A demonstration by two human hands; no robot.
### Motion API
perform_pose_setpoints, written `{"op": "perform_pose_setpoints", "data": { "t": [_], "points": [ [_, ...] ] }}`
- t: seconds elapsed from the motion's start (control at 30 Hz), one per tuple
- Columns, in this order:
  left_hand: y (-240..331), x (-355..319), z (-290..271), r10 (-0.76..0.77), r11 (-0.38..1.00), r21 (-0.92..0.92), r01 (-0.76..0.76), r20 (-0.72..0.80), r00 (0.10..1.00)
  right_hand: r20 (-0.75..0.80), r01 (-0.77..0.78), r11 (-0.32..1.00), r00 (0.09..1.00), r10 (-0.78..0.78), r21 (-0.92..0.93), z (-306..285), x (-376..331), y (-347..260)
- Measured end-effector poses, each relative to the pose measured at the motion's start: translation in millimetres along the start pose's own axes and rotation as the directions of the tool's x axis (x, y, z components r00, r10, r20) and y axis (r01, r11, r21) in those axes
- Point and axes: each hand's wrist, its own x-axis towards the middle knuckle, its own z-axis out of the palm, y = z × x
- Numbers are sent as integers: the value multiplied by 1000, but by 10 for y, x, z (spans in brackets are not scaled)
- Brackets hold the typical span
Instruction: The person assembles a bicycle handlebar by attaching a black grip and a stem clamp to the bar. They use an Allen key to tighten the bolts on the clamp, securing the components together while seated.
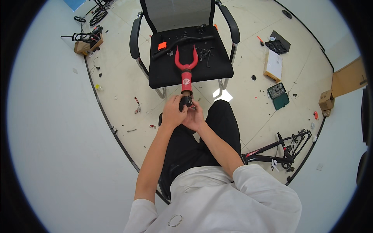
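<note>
A red bicycle fork [186,64] rests partly on the black chair seat, its two prongs pointing away from me. Its red tube [186,80] reaches past the seat's front edge towards my lap. At the near end sits a black part that looks like a bicycle stem [187,101]. My left hand [173,110] is closed round its left side, fingers bent over it. From the right and below, my right hand [194,116] cups it, palm turned up and fingertips against it. The fingers hide much of the stem.
On the chair seat [167,79] lie a black handlebar [182,40], an orange piece [162,45], a hex key [210,58] and small hardware. A bicycle frame [272,153], an open green case [280,101] and a white box [273,64] lie on the floor to the right.
</note>
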Motion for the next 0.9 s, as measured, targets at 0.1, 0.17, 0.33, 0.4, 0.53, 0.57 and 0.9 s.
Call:
{"op": "perform_pose_setpoints", "data": {
  "t": [0.1, 0.17, 0.33, 0.4, 0.53, 0.57, 0.9],
  "points": [
    [33, -29, -37, -2, 1000, 21, 1, 25, 1000, 36, -14, 1000, 999, 13, 28, -26, -11, 47],
    [47, -61, -61, -15, 1000, 14, 14, 24, 1000, 28, -29, 999, 999, 29, 14, -50, -18, 78],
    [19, -261, -65, -100, 994, -47, 101, 10, 995, -38, -66, 994, 997, 63, -82, -137, -77, 132],
    [-20, -399, -11, -124, 991, -56, 123, -21, 992, -84, -81, 982, 994, 67, -172, -114, -208, 97],
    [1, -740, 148, -267, 940, -219, 262, 8, 964, -207, -138, 878, 977, 45, -459, -359, -380, -12],
    [2, -845, 210, -325, 905, -273, 326, 51, 944, -248, -139, 814, 969, -6, -564, -391, -469, -55],
    [238, -1109, 597, -495, 296, -733, 613, 431, 754, 85, 30, -148, 922, -377, -988, 163, -1158, -509]
  ]
}}
